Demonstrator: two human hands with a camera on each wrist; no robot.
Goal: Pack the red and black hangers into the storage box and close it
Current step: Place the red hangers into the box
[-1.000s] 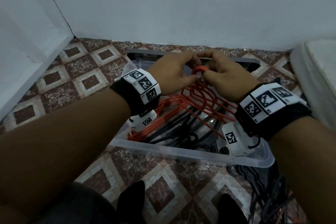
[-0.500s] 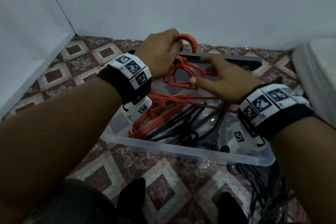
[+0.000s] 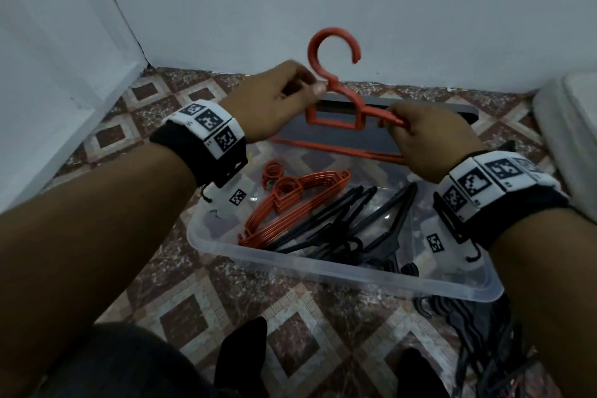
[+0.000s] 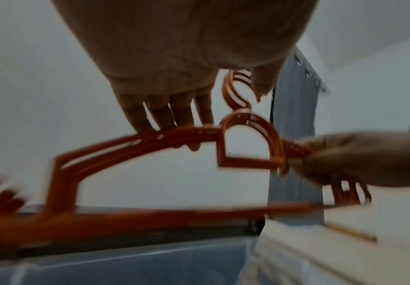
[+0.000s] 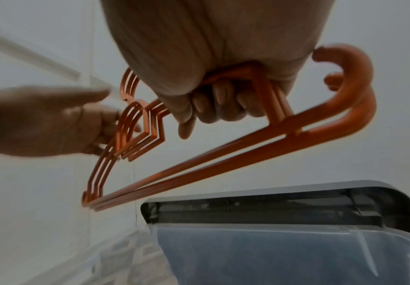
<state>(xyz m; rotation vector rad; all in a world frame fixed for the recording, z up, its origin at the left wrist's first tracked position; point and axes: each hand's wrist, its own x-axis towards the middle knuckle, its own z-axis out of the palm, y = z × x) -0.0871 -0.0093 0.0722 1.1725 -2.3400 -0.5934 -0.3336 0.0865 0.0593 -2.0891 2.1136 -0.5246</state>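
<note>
Both hands hold a small bunch of red hangers (image 3: 336,113) upright above the clear storage box (image 3: 339,271), hook up against the wall. My left hand (image 3: 305,92) pinches the neck just below the hook. Its fingers (image 4: 164,119) lie on the left shoulder of the held hangers (image 4: 125,150). My right hand (image 3: 400,121) grips the right shoulder, fingers (image 5: 218,104) curled round the bars (image 5: 223,154). Inside the box lie a stack of red hangers (image 3: 290,203) and several black hangers (image 3: 355,223).
The dark grey lid (image 3: 429,113) leans behind the box against the wall. More black hangers (image 3: 484,333) lie on the tiled floor at the lower right. A white object (image 3: 568,126) stands at the right. My feet in black socks (image 3: 242,359) are near the box front.
Both hands have lifted the bunch of red hangers from low over the box to well above it. The right hand has shifted from the hook area to the right shoulder.
</note>
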